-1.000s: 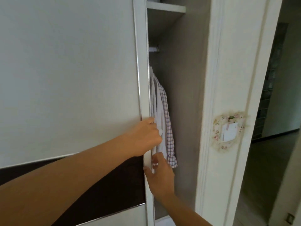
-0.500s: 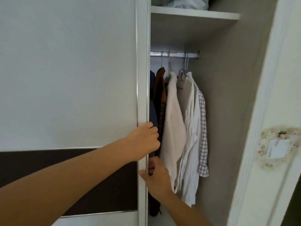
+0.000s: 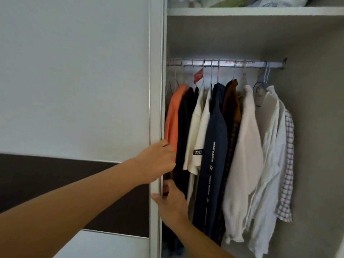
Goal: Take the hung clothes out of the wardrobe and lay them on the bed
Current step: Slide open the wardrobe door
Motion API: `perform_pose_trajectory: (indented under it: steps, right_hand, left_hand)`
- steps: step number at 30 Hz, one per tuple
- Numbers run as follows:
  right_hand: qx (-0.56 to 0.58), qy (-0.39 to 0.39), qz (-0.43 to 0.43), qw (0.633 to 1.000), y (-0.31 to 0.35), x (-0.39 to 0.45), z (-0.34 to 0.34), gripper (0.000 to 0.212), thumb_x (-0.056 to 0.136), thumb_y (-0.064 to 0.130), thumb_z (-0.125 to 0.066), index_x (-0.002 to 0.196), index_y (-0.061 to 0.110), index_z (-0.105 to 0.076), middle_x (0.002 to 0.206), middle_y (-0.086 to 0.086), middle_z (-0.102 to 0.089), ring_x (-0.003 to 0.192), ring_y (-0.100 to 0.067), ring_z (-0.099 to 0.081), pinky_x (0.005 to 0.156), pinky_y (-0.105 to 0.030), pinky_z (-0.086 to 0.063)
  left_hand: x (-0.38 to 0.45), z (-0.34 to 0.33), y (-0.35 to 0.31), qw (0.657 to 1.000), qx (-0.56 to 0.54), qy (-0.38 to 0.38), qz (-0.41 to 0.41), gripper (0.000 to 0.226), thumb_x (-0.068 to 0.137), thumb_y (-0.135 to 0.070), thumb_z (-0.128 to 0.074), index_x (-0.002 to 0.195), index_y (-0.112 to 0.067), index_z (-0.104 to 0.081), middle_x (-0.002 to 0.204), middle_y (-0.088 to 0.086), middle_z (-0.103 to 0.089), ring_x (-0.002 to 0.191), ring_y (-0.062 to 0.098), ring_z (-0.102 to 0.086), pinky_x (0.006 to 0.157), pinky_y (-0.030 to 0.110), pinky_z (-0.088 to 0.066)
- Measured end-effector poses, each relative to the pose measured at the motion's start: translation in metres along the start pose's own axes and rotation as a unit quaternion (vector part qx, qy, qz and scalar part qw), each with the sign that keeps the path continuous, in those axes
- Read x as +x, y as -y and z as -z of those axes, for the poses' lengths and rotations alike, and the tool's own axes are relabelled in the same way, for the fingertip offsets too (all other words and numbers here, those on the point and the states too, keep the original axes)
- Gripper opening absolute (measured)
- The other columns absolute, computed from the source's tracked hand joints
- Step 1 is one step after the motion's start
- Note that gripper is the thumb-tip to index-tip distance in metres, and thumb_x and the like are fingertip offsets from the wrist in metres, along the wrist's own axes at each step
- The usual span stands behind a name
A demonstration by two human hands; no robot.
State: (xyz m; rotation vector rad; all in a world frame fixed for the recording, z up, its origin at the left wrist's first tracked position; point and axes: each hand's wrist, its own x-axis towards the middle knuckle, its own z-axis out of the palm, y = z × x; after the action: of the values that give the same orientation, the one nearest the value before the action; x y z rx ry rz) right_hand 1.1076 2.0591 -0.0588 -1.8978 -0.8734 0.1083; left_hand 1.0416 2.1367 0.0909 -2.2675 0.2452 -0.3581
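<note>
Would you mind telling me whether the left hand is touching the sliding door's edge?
Touching: the head view shows the left hand with fingers curled round the sliding door's edge.

"SWEAT MASTER" in white down the navy garment (image 3: 214, 146)

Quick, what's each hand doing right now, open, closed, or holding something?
Left hand: fingers curled round the edge of the white sliding wardrobe door, gripping it.
Right hand: thumb and fingers pinch the same door edge lower down.
</note>
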Motion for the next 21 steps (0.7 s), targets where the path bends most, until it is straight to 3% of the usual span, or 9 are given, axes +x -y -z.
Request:
perform_pose_trajectory:
  steps: [3, 6, 9, 18, 21]
  right_hand:
    - [0.004, 0.005, 0.003, 1.000, 0.014, 0.002, -0.024, 0.031, 0.087, 0.038, -0.067, 0.112, 0.026, -0.052, 0.096, 0.010, -0.062, 0.084, -0.007, -0.060, 0.073, -0.024, -0.049]
    - [-0.004, 0.008, 0.013, 1.000, 0.028, 0.005, -0.044, 0.025, 0.087, 0.040, -0.066, 0.103, 0.030, -0.050, 0.092, 0.009, -0.060, 0.083, -0.009, -0.061, 0.075, -0.032, -0.053]
    - [-0.005, 0.015, 0.018, 1.000, 0.039, 0.007, -0.062, 0.025, 0.087, 0.039, -0.067, 0.104, 0.029, -0.051, 0.095, 0.009, -0.062, 0.085, -0.010, -0.062, 0.078, -0.035, -0.055]
    - [0.008, 0.040, 0.030, 0.999, 0.060, 0.015, -0.088, 0.027, 0.087, 0.031, -0.070, 0.108, 0.025, -0.054, 0.096, 0.012, -0.061, 0.085, -0.006, -0.061, 0.068, -0.016, -0.047]
    - [0.014, 0.053, 0.028, 0.998, 0.065, 0.017, -0.093, 0.028, 0.085, 0.031, -0.072, 0.106, 0.027, -0.054, 0.095, 0.012, -0.062, 0.084, -0.005, -0.062, 0.071, -0.018, -0.049]
  left_hand:
    - [-0.023, -0.011, 0.012, 1.000, 0.002, -0.007, 0.006, 0.013, 0.067, -0.004, -0.071, 0.074, -0.016, -0.069, 0.083, 0.001, -0.065, 0.085, 0.022, -0.058, 0.085, 0.035, -0.047]
    - [-0.042, -0.014, 0.025, 1.000, 0.005, 0.003, 0.012, 0.019, 0.054, -0.003, -0.075, 0.058, -0.017, -0.064, 0.068, -0.002, -0.059, 0.071, 0.019, -0.056, 0.075, 0.032, -0.049]
    - [-0.059, -0.023, 0.033, 1.000, 0.012, 0.018, 0.017, 0.020, 0.053, -0.003, -0.077, 0.056, -0.018, -0.063, 0.066, -0.003, -0.056, 0.069, 0.018, -0.052, 0.076, 0.031, -0.047]
    - [-0.093, -0.039, 0.054, 0.998, -0.019, 0.026, 0.054, 0.022, 0.051, 0.004, -0.068, 0.055, -0.017, -0.062, 0.065, -0.003, -0.052, 0.070, 0.017, -0.047, 0.076, 0.031, -0.047]
    - [-0.099, -0.040, 0.058, 0.997, -0.029, 0.024, 0.061, 0.022, 0.048, 0.005, -0.066, 0.055, -0.016, -0.062, 0.064, -0.003, -0.052, 0.068, 0.016, -0.048, 0.075, 0.030, -0.048]
